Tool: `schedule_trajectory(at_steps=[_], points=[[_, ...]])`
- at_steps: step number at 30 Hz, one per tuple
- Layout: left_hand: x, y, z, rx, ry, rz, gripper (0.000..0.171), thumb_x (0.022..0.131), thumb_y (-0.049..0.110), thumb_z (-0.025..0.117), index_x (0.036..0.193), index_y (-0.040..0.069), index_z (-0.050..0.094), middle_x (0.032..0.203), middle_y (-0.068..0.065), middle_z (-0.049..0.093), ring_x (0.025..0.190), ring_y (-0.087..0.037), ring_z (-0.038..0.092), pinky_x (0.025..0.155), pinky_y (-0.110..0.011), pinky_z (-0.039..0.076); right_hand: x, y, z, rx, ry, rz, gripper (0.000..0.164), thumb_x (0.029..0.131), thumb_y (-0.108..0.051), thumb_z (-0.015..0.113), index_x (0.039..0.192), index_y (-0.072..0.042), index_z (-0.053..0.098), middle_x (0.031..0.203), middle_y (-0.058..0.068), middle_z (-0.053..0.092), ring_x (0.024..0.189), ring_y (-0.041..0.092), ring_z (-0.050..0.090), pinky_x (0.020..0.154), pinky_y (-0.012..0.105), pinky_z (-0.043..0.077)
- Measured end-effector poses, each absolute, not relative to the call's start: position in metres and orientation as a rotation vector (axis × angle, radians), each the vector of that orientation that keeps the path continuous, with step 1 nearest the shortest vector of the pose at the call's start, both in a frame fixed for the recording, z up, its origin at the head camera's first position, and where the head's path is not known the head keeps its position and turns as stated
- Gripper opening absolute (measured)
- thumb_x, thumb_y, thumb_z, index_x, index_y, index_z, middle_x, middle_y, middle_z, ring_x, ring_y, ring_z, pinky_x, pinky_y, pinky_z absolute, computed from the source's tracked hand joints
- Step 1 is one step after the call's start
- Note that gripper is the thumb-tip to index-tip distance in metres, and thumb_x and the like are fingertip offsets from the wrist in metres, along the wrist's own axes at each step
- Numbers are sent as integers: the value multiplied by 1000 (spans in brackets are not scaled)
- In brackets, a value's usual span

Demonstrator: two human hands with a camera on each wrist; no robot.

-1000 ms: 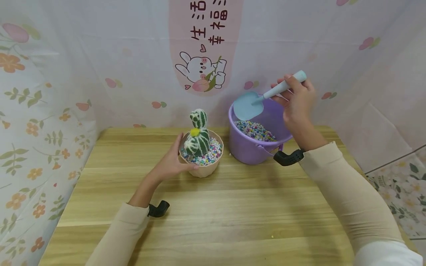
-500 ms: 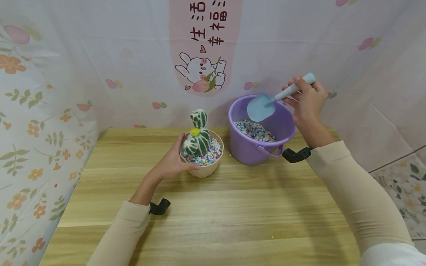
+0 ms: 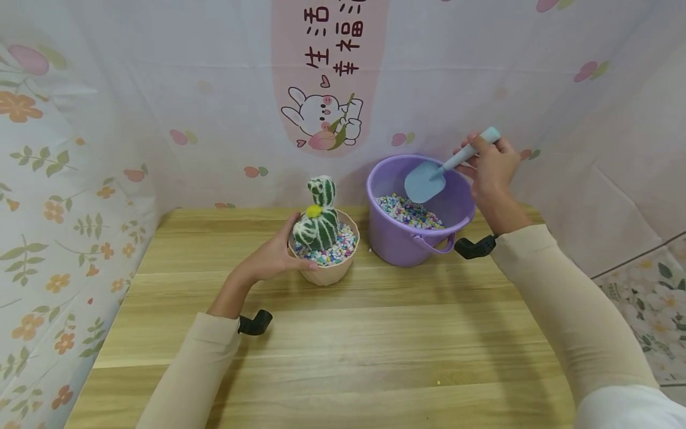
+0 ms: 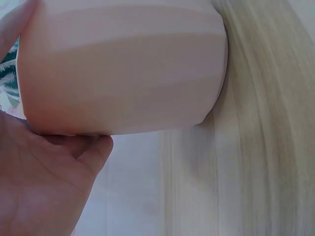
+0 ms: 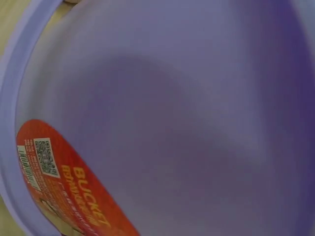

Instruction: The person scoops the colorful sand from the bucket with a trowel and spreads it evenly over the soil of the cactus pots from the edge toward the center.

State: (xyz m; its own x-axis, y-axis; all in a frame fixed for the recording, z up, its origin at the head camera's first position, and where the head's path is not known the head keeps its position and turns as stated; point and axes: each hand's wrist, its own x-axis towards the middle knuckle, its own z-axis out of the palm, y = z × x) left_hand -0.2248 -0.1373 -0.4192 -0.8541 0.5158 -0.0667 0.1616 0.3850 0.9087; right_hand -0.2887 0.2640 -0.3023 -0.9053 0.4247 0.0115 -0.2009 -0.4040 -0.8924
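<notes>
My left hand [image 3: 276,255] grips a beige faceted flowerpot [image 3: 328,275] by its left side, thumb at the near rim. In the left wrist view the pot's wall [image 4: 128,73] lies between thumb and fingers. A green cactus [image 3: 318,231] with a yellow flower stands in the pot among colourful pebbles [image 3: 343,250]. My right hand [image 3: 494,171] holds a light blue trowel [image 3: 425,182] by its handle, blade pointing down-left within the bucket's mouth. Below the blade, similar pebbles [image 3: 404,211] lie in the purple bucket [image 3: 399,250]. Any pebbles on the blade cannot be made out.
The wooden table [image 3: 343,345] carries pot and bucket near its back edge, against a printed cloth [image 3: 225,119]. A tiny yellow speck [image 3: 438,382] lies toward the front right. In the right wrist view, a red label [image 5: 74,187] shows on the bucket.
The trowel has moved right, from the bucket's left rim to over its inside, then a little lower. My left hand and the pot have stayed put.
</notes>
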Motion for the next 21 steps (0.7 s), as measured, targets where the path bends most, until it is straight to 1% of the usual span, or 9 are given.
schedule_trajectory(at_steps=[3, 9, 14, 21], points=[[-228, -140, -419, 593, 2293, 1453, 119, 77, 33, 82, 157, 12, -3, 163, -10, 6, 147, -32, 16, 116, -56, 18, -293, 263, -308, -308, -1490, 2332, 12, 87, -8, 72, 94, -1, 64, 83, 13, 69, 69, 27, 71, 58, 38, 58], [-233, -143, -418, 597, 2230, 1471, 119, 76, 31, 83, 157, 18, -2, 162, -9, 8, 144, -29, 22, 115, -53, 23, -299, 257, -320, -292, -1554, 2317, 6, 89, -5, 69, 91, -2, 64, 80, 12, 69, 67, 23, 71, 57, 37, 58], [-236, -144, -418, 613, 2192, 1486, 118, 76, 28, 83, 157, 18, -2, 161, -9, 11, 143, -29, 25, 114, -52, 25, -302, 253, -326, -276, -1621, 2287, 5, 90, -6, 68, 90, -4, 63, 78, 9, 69, 67, 21, 71, 56, 34, 57], [-240, -143, -419, 657, 2154, 1515, 116, 77, 25, 83, 157, 19, 0, 159, -8, 17, 141, -26, 29, 115, -50, 25, -305, 253, -331, -272, -1590, 2324, 5, 89, -7, 69, 89, -4, 65, 78, 9, 69, 68, 23, 71, 53, 33, 55]])
